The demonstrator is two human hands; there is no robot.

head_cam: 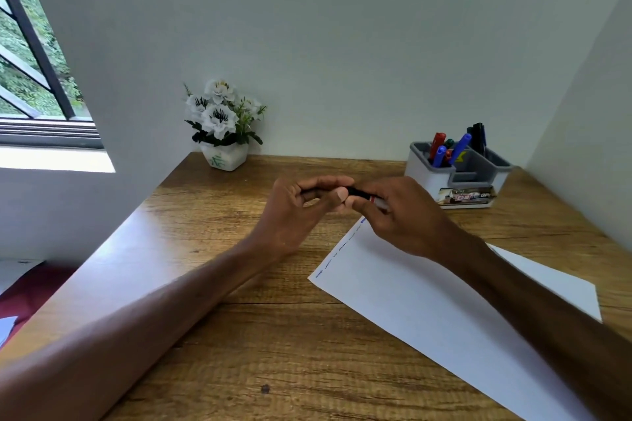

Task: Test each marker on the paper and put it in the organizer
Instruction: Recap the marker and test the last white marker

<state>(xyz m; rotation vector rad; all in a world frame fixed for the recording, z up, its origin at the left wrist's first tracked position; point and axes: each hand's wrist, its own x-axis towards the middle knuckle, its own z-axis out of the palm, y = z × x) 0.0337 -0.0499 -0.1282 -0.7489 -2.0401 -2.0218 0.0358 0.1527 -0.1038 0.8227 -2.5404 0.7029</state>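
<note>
A black marker (359, 193) with a white and red band is held level above the wooden desk, between both hands. My left hand (301, 212) grips its left end, which looks like the cap. My right hand (403, 215) grips the barrel on the right. Below my right arm lies a white sheet of paper (427, 311) with short blue marks along its upper left edge. The grey and white organizer (458, 174) stands at the back right of the desk, holding several red, blue, green and black markers.
A white pot of white flowers (224, 128) stands at the back of the desk (239, 335) against the wall. Walls close in behind and on the right. A window (34, 79) is at the far left.
</note>
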